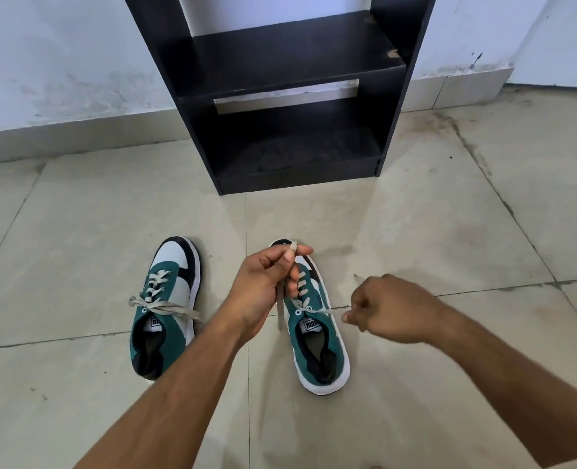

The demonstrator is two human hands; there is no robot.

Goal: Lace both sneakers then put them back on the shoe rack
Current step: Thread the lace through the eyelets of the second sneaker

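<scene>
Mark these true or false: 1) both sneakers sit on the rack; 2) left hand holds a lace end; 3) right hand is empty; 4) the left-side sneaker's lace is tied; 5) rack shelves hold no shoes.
1) False: the left-side sneaker and right-side sneaker stand on the floor in front of the shoe rack.
2) True: the left hand grips one end of the lace, raised over the right-side sneaker.
3) False: the right hand pinches the other lace end, pulled sideways.
4) True.
5) True.
</scene>
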